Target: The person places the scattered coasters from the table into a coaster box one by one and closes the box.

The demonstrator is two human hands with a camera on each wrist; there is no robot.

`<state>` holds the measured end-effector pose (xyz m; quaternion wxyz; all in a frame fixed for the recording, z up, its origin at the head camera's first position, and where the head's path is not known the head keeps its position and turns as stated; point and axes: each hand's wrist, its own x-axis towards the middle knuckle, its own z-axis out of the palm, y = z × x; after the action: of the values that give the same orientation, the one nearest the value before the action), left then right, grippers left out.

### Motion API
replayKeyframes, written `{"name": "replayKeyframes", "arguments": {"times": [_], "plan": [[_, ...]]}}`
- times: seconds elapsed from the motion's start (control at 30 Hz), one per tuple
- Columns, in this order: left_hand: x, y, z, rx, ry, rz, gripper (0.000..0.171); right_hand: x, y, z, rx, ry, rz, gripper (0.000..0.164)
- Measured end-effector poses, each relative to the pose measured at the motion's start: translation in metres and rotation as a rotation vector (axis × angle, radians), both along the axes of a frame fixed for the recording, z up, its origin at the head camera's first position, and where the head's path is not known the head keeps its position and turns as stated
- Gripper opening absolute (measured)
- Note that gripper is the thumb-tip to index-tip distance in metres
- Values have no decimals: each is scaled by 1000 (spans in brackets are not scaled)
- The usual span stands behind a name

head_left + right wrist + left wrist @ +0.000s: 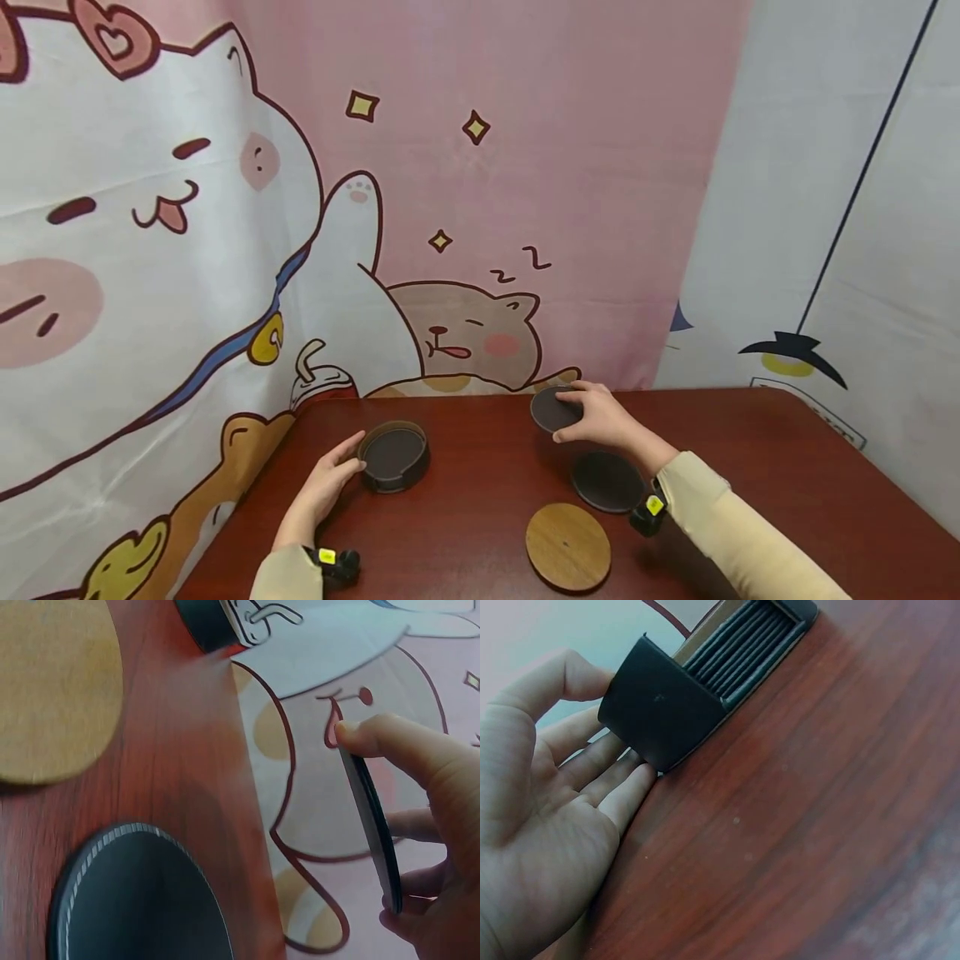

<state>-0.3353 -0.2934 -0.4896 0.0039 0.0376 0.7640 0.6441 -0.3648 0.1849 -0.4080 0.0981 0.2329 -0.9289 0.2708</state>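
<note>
A round dark coaster holder [396,485] stands at the left of the table, with a stack of black coasters [746,649] inside; their edges show through its slot. My left hand [327,482] grips its left wall by the fingertips, thumb bent against the side. Above the table's far edge, my right hand [600,417] pinches a thin black coaster [369,821] by its rim, thumb across from the fingers. Below that hand lies a larger black stitched disc [609,483], apart from the held coaster.
A round wooden disc [567,546] lies on the table [465,517], near the stitched disc's front left. Behind the far edge hangs a curtain [600,192] printed with cartoon animals.
</note>
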Motion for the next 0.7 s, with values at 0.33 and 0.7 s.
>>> {"name": "replayKeyframes", "arguments": {"times": [0.33, 0.7], "plan": [[-5, 1, -2, 26, 13, 6, 64, -4, -45, 1, -8, -3, 73, 77], [-4, -4, -1, 21, 16, 11, 63, -18, -107, -14, 22, -31, 146, 72]]}}
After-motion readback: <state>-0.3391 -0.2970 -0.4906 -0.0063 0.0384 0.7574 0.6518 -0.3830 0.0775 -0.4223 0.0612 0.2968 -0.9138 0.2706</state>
